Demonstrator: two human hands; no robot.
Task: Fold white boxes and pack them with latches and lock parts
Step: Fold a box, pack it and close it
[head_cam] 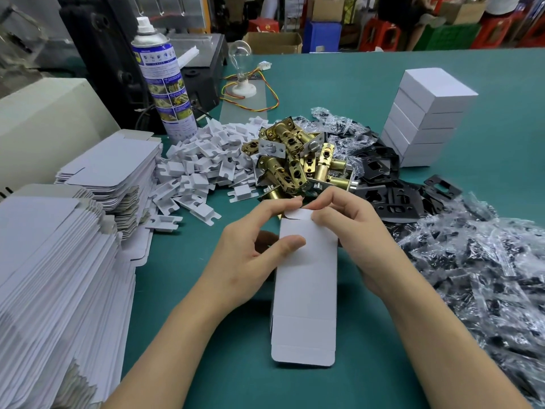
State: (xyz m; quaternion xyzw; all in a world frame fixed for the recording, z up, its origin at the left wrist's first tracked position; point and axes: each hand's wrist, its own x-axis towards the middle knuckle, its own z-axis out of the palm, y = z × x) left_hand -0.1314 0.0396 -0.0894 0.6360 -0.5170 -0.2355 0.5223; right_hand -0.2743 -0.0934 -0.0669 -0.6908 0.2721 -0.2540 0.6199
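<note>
A white box [305, 293] stands lengthwise in the middle of the green table, its near flap hanging open. My left hand [253, 246] grips its left side, thumb across the top face. My right hand [351, 228] holds the right side, and both index fingers pinch the far end flap [298, 215]. Just beyond lies a heap of brass latches [298, 160]. White cardboard inserts [200, 169] are piled to their left. Black strike plates [389, 187] and clear bags of black parts [477, 273] spread to the right.
Stacks of flat unfolded boxes [59, 255] fill the left side. Several finished white boxes [424, 119] are stacked at the right rear. A tall spray can [165, 84], a light bulb on a wired base [243, 72] and a black machine [118, 54] stand at the back.
</note>
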